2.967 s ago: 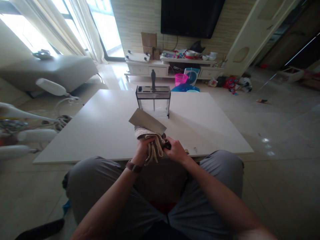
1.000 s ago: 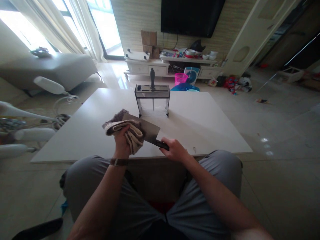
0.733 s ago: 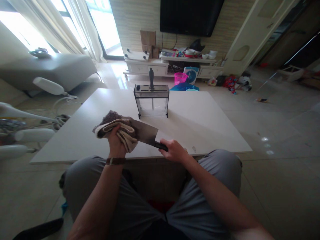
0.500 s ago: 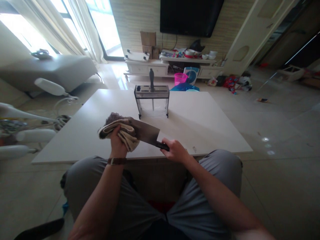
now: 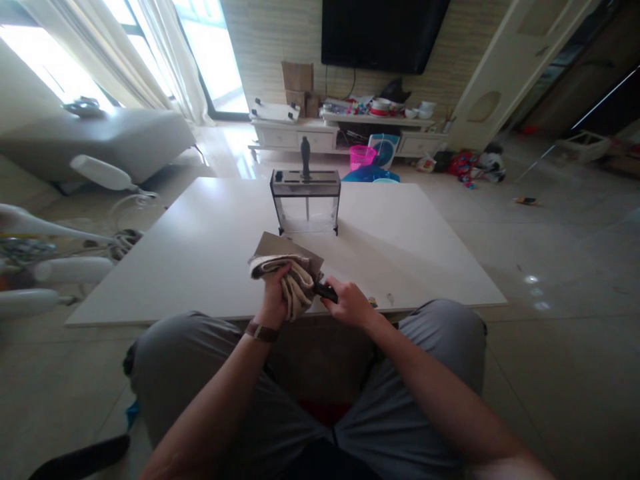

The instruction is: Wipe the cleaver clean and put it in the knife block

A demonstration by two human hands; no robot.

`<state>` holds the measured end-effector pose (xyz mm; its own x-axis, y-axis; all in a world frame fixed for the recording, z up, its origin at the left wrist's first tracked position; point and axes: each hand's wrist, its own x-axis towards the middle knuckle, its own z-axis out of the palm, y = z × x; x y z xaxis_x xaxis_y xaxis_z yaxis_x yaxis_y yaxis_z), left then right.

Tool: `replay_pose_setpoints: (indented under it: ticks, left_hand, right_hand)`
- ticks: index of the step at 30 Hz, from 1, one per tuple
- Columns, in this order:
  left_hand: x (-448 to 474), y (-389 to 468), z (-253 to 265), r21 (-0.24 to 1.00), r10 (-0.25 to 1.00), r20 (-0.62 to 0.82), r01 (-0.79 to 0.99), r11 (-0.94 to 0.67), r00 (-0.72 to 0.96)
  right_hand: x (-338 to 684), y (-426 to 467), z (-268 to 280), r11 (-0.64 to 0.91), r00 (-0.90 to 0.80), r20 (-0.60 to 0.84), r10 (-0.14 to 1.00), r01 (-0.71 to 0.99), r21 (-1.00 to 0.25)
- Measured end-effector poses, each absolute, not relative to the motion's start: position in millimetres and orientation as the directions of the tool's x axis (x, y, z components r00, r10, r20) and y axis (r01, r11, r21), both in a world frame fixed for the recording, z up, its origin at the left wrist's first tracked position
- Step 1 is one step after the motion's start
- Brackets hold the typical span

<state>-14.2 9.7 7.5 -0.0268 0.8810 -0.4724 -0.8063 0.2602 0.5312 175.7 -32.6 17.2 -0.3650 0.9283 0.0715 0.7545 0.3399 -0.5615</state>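
My right hand (image 5: 350, 303) is closed around the dark handle of a cleaver (image 5: 273, 245), whose broad grey blade points left above the table's near edge. A folded, beige-and-brown towel (image 5: 297, 287) is bunched in my left hand (image 5: 275, 297) and lies against the blade close to the handle, covering its lower part. Beyond the blade stands a knife block (image 5: 306, 200) with clear sides and a dark top. One black-handled tool (image 5: 305, 157) sticks up out of it.
All this is over a white table (image 5: 210, 220), its near edge at my knees. White padded bars (image 5: 75, 270) stand to the left. Behind are a low cabinet (image 5: 320, 137) with bowls and boxes, a pink basket (image 5: 361, 158) and a wall television (image 5: 383, 33).
My left hand has slid the towel rightward along the blade, from its far end toward the handle. The far end of the blade is now uncovered. My right hand has stayed nearly still.
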Motion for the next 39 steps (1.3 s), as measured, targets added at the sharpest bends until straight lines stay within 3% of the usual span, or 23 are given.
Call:
replay_pose_setpoints:
  ticks: [6, 14, 23, 29, 39]
  left_hand:
    - [-7, 6, 5, 0.600, 0.902, -0.428, -0.763, 0.240, -0.053]
    - [-27, 16, 16, 0.554, 0.901, -0.418, -0.820, 0.148, -0.120]
    - [-15, 8, 12, 0.537, 0.898, -0.438, -0.814, 0.219, -0.047]
    - [11, -13, 3, 0.649, 0.923, -0.380, -0.694, 0.312, 0.059]
    - [-6, -3, 12, 0.818, 0.951, -0.291, -0.543, 0.192, -0.102]
  right_hand:
    - [177, -32, 16, 0.341, -0.358, 0.082, 0.930, 0.758, -0.555]
    - [174, -34, 22, 0.320, -0.315, 0.108, 0.943, 0.771, -0.550]
    - [173, -34, 21, 0.293, -0.278, 0.118, 0.953, 0.751, -0.593]
    - [175, -33, 16, 0.329, -0.323, 0.109, 0.940, 0.774, -0.541]
    - [176, -31, 24, 0.327, -0.287, 0.171, 0.943, 0.685, -0.651]
